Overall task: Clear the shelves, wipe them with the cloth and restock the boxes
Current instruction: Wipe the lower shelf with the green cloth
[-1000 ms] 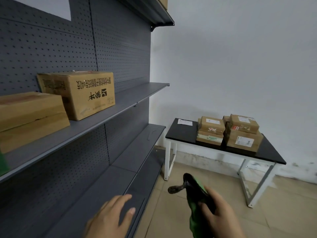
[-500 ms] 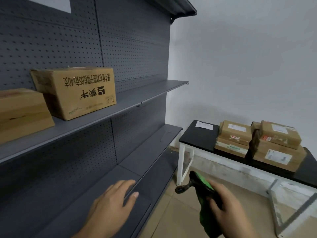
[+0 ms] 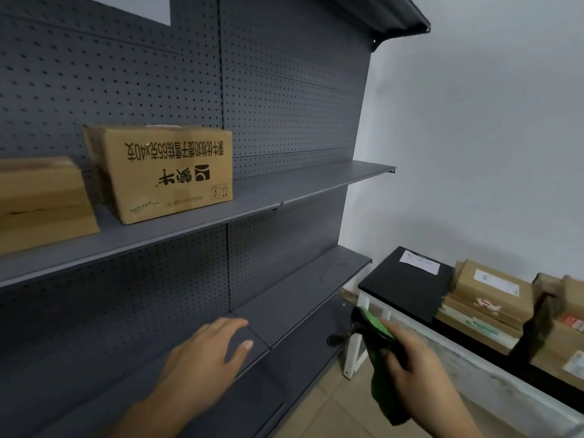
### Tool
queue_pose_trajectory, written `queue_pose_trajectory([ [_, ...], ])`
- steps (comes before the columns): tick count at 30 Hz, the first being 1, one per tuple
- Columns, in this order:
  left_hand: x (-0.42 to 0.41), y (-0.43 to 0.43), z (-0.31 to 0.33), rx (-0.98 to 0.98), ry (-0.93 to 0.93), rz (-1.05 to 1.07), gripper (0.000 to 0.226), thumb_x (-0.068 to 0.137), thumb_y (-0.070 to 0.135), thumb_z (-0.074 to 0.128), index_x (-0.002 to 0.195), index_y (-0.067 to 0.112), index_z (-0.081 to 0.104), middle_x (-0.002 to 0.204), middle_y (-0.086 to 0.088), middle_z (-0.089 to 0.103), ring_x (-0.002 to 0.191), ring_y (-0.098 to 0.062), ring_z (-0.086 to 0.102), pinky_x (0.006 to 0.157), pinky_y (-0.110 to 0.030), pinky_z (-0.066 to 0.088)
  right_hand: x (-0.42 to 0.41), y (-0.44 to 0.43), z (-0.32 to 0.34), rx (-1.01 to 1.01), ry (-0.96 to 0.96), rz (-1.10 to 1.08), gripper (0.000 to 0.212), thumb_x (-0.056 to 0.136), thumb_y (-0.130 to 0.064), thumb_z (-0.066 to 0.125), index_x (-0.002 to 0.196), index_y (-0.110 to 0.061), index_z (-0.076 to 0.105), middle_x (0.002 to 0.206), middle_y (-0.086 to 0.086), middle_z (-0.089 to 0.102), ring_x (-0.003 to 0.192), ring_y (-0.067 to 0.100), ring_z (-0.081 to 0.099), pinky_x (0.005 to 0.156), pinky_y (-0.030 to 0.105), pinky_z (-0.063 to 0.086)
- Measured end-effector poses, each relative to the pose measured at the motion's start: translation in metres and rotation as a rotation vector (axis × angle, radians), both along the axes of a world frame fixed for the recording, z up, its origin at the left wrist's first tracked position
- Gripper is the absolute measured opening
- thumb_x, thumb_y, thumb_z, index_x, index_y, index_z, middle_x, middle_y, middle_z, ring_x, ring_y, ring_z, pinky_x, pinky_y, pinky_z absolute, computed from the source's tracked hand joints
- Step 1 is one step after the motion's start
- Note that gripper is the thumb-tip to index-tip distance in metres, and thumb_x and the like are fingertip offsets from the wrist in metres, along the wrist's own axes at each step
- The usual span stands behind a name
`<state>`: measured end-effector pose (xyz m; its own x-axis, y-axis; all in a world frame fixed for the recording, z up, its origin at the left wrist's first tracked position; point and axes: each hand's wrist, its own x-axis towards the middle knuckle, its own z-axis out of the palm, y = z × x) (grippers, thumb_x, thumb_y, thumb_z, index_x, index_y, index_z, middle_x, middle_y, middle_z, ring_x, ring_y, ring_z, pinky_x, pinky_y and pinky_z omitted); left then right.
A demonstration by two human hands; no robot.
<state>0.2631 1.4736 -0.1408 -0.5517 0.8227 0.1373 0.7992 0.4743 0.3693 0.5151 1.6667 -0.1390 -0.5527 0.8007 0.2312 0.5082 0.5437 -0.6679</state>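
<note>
Brown cardboard boxes [image 3: 164, 172], two, sit on the left grey metal shelf [image 3: 284, 191]; your right hand [image 3: 414, 365] clutches one green-black cloth [image 3: 376, 325], your left hand [image 3: 208, 352] hovers slack.

left grip [image 3: 208, 352] palm down, fingers straight, seemingly hovering | right grip [image 3: 410, 358] curled round cloth [image 3: 373, 326]
</note>
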Motion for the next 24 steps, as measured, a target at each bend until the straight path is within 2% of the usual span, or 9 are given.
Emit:
queue_pose_trajectory([
  [4,-0.023,0.033,-0.003,-0.008,-0.017,0.045,0.047,0.102,0.060,0.034,0.146,0.044,0.038,0.145,0.030,0.041,0.133,0.001,0.041,0.097,-0.027,0.040,-0.037,0.041,0.008,0.054,0.017,0.067,0.057,0.098,-0.008,0.057,0.120,-0.059,0.046,0.109,-0.029,0.055,0.100,-0.010,0.054,0.079,0.009,0.041],
  [6,-0.036,0.048,-0.006,-0.016,-0.031,0.056,0.047,0.102,0.060,0.034,0.146,0.044,0.038,0.145,0.028,0.042,0.133,-0.001,0.042,0.099,-0.028,0.040,-0.058,0.063,0.015,0.088,0.036,0.096,0.055,0.097,-0.006,0.057,0.122,-0.055,0.051,0.110,-0.028,0.055,0.100,-0.011,0.054,0.080,0.011,0.041],
  [9,-0.062,0.076,-0.014,-0.026,-0.097,0.071,0.049,0.102,0.061,0.033,0.148,0.043,0.036,0.149,0.026,0.040,0.138,-0.005,0.039,0.105,-0.032,0.040,-0.099,0.103,0.029,0.117,0.089,0.135,0.053,0.096,-0.003,0.058,0.125,-0.048,0.056,0.109,-0.026,0.057,0.101,-0.012,0.054,0.080,0.006,0.040],
  [13,-0.097,0.109,-0.020,-0.031,-0.154,0.096,0.050,0.103,0.059,0.033,0.150,0.042,0.034,0.155,0.023,0.034,0.141,-0.004,0.035,0.111,-0.029,0.034,-0.171,0.159,0.060,0.172,0.116,0.207,0.054,0.097,-0.003,0.056,0.128,-0.047,0.057,0.113,-0.019,0.058,0.100,-0.008,0.054,0.088,0.016,0.043],
  [16,-0.119,0.124,-0.025,-0.057,-0.205,0.118,0.049,0.104,0.057,0.034,0.150,0.042,0.033,0.158,0.021,0.032,0.142,-0.004,0.036,0.110,-0.025,0.033,-0.229,0.189,0.080,0.211,0.158,0.240,0.050,0.099,-0.004,0.054,0.132,-0.040,0.061,0.114,-0.010,0.059,0.094,-0.001,0.057,0.080,0.013,0.044],
  [20,-0.142,0.139,-0.037,-0.065,-0.220,0.162,0.049,0.103,0.059,0.035,0.149,0.043,0.034,0.155,0.025,0.035,0.138,-0.003,0.039,0.108,-0.024,0.036,-0.304,0.214,0.105,0.219,0.291,0.286,0.046,0.098,-0.006,0.056,0.133,-0.036,0.064,0.116,-0.010,0.060,0.102,0.004,0.054,0.093,0.021,0.043],
  [23,-0.154,0.148,-0.050,-0.046,-0.214,0.217,0.051,0.100,0.062,0.037,0.149,0.046,0.033,0.157,0.027,0.031,0.139,-0.001,0.038,0.112,-0.025,0.036,-0.353,0.227,0.115,0.196,0.353,0.369,0.044,0.099,-0.008,0.056,0.133,-0.035,0.063,0.117,-0.009,0.060,0.105,0.001,0.054,0.091,0.007,0.038],
  [24,-0.157,0.150,-0.053,-0.039,-0.210,0.231,0.051,0.100,0.062,0.037,0.149,0.046,0.033,0.157,0.027,0.031,0.139,0.000,0.038,0.112,-0.025,0.035,-0.368,0.231,0.118,0.182,0.370,0.392,0.043,0.099,-0.009,0.056,0.134,-0.034,0.063,0.119,-0.007,0.061,0.107,0.002,0.055,0.093,0.007,0.038],
])
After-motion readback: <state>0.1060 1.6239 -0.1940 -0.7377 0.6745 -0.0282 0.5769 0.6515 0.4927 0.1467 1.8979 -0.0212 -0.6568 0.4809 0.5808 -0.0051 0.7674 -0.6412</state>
